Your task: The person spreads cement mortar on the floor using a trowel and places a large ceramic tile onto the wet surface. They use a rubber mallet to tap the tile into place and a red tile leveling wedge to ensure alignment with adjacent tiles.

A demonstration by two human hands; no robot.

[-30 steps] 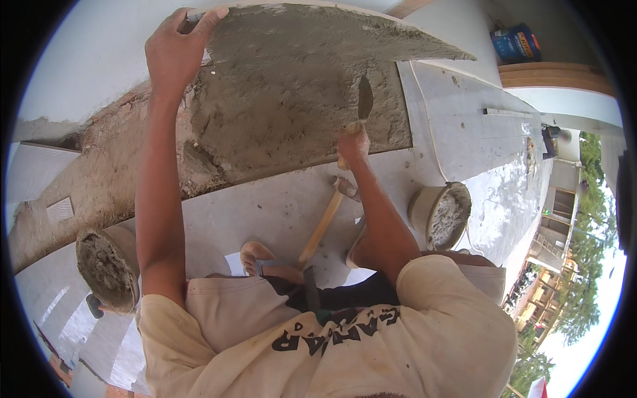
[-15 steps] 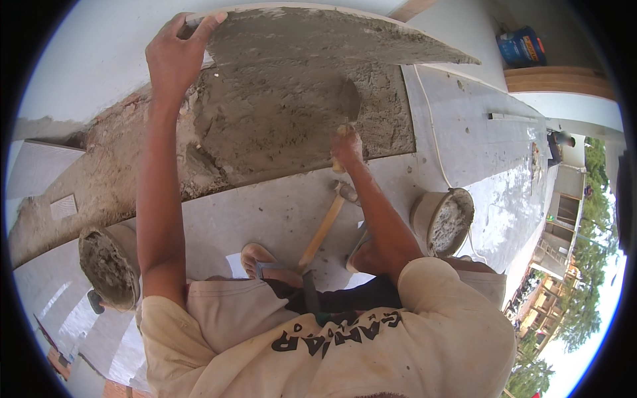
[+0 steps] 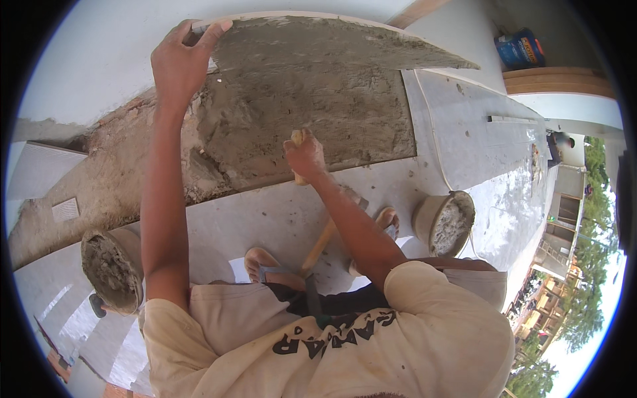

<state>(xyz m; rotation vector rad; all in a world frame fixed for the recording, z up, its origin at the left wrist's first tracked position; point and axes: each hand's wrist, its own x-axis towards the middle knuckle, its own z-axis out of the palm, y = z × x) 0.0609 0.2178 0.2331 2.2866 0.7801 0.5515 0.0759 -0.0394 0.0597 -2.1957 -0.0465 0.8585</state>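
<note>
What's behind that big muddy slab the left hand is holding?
Past the top edge of the slab, you can see pale wall and a piece of wood. Anything directly behind the slab is hidden, because its grey, coated face covers it.

1. The right hand [image 3: 306,158], gripping the trowel [image 3: 298,178], has moved leftward across the mortar bed [image 3: 371,109] and a little nearer the person's body.
2. The blade, plain beyond the fist earlier, can no longer be made out.
3. Mortar where the blade lay a half second ago is now uncovered – streaks run across it.
4. The right forearm [image 3: 355,222] has swung left with the hand and now crosses the hammer [image 3: 322,244], covering part of its head.
5. The right foot [image 3: 389,219] – its front hidden behind that forearm before – now shows its toes.
</note>
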